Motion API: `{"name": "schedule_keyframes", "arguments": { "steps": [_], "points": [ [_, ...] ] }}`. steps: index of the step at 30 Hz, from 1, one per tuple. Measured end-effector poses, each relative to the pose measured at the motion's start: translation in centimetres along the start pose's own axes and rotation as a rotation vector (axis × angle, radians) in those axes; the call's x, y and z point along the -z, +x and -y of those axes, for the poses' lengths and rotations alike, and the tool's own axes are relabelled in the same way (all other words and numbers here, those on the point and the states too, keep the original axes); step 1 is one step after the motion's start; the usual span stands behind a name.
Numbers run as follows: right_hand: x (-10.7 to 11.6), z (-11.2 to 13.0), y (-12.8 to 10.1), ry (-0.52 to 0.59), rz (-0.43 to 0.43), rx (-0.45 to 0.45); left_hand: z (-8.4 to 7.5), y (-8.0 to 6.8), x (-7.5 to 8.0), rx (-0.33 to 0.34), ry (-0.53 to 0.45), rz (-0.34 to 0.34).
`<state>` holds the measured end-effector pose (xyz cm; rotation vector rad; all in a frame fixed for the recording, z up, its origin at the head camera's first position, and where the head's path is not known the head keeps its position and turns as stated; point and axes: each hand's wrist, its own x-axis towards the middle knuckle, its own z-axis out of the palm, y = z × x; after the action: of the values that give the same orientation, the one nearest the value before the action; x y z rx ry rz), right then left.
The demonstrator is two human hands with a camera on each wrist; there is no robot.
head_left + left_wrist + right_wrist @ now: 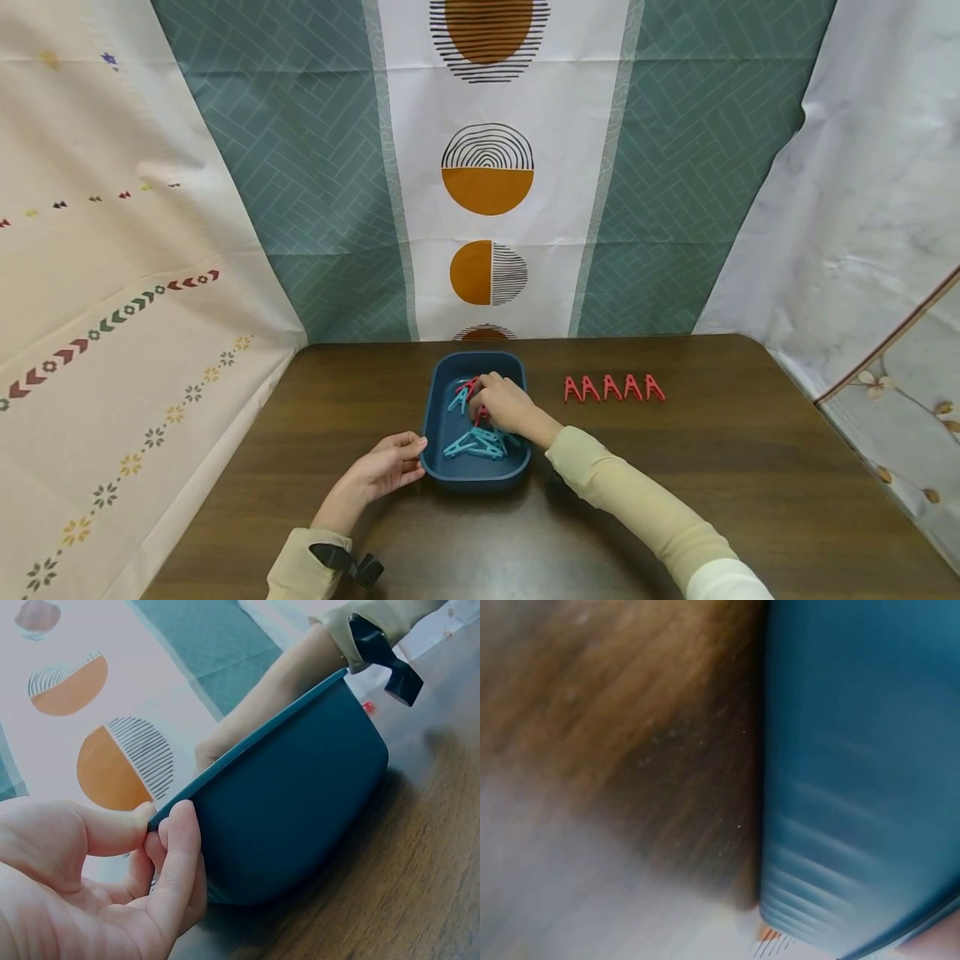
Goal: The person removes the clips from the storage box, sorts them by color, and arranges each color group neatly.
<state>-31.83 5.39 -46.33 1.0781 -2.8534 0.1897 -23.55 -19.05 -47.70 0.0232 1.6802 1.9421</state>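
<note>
A dark blue plastic bin stands on the table with several teal clothespins and a few red ones inside. My left hand pinches the bin's left rim between thumb and fingers; the left wrist view shows this grip up close. Over the bin's right wall reaches my right hand, its fingers bent down among the clothespins. A red clothespin shows right beneath those fingers; whether they grip it is hidden. In the right wrist view, the bin's outer wall covers most of the fingers.
To the right of the bin, several red clothespins lie in a neat row on the brown wooden table. Patterned cloths hang behind the table and at both sides.
</note>
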Motion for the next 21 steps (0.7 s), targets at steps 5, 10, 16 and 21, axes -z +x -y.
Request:
{"name": "schedule_keyframes", "arguments": {
  "steps": [5, 10, 16, 21],
  "points": [
    [-0.24, -0.02, -0.07, 0.01, -0.091, -0.033, 0.06, -0.02, 0.0, -0.004, -0.001, -0.006],
    [-0.55, 0.13, -0.19, -0.069, -0.071, -0.143, 0.18, 0.07, -0.08, -0.002, -0.013, -0.01],
    [-0.87, 0.2, -0.18, -0.148, 0.002, -0.166, 0.26, 0.05, -0.16, -0.003, -0.02, -0.013],
    [-0.67, 0.33, -0.03, -0.151, 0.015, -0.162, 0.25, -0.02, -0.04, -0.005, -0.015, -0.015]
  ]
}}
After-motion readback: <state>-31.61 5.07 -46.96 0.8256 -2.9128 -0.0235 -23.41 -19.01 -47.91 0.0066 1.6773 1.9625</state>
